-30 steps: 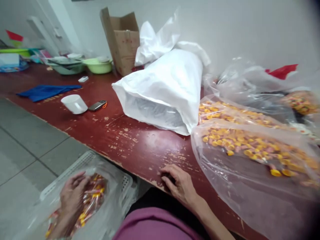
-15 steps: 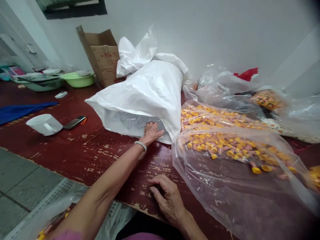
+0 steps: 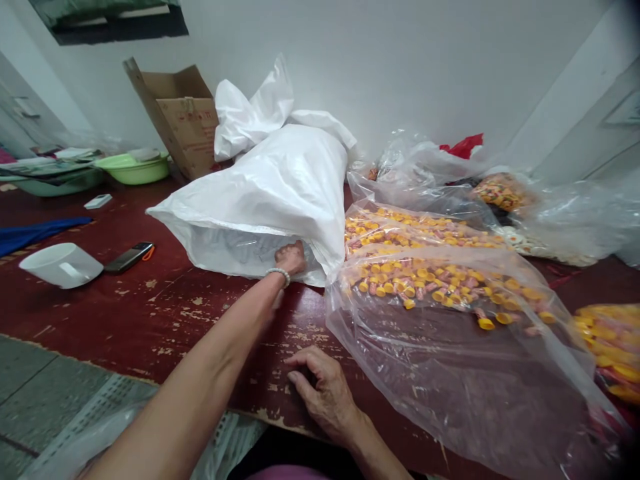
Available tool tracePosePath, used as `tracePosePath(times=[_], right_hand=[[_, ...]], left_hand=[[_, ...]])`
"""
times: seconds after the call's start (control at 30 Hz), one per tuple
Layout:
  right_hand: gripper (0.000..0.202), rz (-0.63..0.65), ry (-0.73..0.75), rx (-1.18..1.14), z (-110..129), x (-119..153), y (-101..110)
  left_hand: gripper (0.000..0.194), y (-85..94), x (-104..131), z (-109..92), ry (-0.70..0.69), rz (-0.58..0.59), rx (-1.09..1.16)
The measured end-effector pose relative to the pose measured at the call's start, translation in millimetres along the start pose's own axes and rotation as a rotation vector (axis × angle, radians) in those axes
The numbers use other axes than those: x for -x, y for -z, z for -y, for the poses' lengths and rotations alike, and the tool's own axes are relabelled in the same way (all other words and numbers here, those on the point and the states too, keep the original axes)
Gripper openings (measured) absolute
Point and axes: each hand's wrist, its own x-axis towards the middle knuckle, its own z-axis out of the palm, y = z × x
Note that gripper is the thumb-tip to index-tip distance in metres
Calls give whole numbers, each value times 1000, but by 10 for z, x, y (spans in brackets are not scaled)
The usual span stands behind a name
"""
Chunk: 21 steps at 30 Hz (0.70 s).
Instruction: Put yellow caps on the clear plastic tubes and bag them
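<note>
A big white woven sack (image 3: 280, 180) lies on the red table with its mouth facing me. Inside the mouth, clear plastic pieces (image 3: 250, 248) show faintly. My left hand (image 3: 291, 257), with a beaded bracelet on the wrist, is in the right part of that mouth. Its fingers are curled in, and what they hold, if anything, is hidden. My right hand (image 3: 325, 390) rests at the table's near edge, loosely bent, with a gap between thumb and forefinger and nothing in it. Beside the sack, a clear plastic bag (image 3: 425, 373) holds many small yellow-capped pieces (image 3: 450, 283).
A white mug (image 3: 61, 265) and a phone (image 3: 127, 257) are at left, with a blue cloth (image 3: 35, 233) behind. A green basin (image 3: 137, 170) and an open carton (image 3: 187, 133) stand farther back. More filled plastic bags (image 3: 505, 190) lie along the wall.
My left hand, spread at the sack's mouth before, has curled its fingers in. My right hand keeps its pose on the table. The view has turned a little to the right.
</note>
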Motion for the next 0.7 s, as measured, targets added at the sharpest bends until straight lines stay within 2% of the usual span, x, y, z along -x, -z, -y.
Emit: tracePosePath(times=[0.13,0.2,0.27,0.3,0.37,0.5,0.7], right_hand=[[18,-4,6,12,-13,-6,3],[16,-1,7,16,-17,-15,3],[16,-14,5,10,-22,-26,0],[17,-31,-2,1,-26,-31,-3],[23,-84,-32,-27,-37,-33,-18],[34,-167,-63,-60,-48,1,-71],[34,-291,4,-27,100,68,-66]], left_hand=[[63,40,420,322,-62,-131,112],[60,3,718,474,-140,-175,392],[57,-55,1052,563,-225,-200,780],[56,-82,1220,579,-253,-198,946],[58,-119,1529,564,-272,-161,1136],[66,-143,1934,469,-285,-54,1242],[66,-227,2093,445,-344,-47,1132]])
